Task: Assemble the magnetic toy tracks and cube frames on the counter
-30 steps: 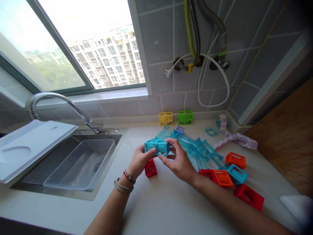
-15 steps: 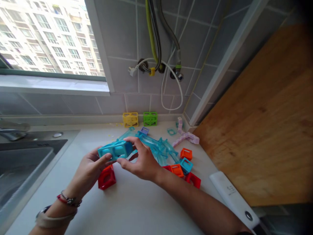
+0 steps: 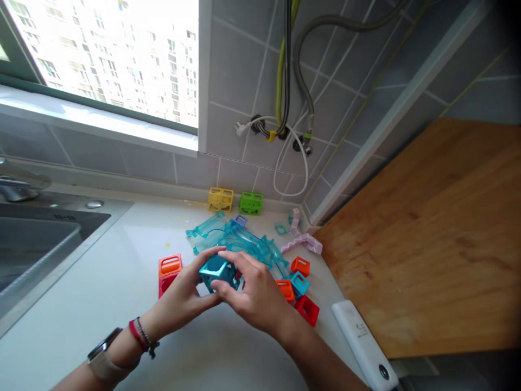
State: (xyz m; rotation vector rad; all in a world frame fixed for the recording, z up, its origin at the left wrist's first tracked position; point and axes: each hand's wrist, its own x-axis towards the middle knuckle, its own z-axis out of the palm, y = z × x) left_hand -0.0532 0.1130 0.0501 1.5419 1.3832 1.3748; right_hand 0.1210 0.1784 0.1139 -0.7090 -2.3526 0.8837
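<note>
Both hands hold a blue hollow plastic block (image 3: pixel 215 270) above the counter. My left hand (image 3: pixel 188 290) grips its left side, fingers behind it and thumb below. My right hand (image 3: pixel 254 290) closes on it from the right, thumb on the near face and fingers over the top. Fingers hide part of the block. Left of them, an orange block (image 3: pixel 170 264) and a red block (image 3: pixel 166 282) sit together, partly behind my left wrist. To the right lie another orange block (image 3: pixel 285 291), a smaller blue block (image 3: pixel 300 283) and a red block (image 3: pixel 308 310).
Clear teal track pieces (image 3: pixel 244 241) spread behind my hands. A yellow block frame (image 3: pixel 220 200) and a green block frame (image 3: pixel 251 203) stand by the wall. Pink zigzag pieces (image 3: pixel 303 243) lie in the corner. A white device (image 3: pixel 362 342) is at right, the sink (image 3: pixel 40 239) at left.
The blue block has come nearer and lower and turned from its long side to its end. My hands moved right with it. The view has tilted.
</note>
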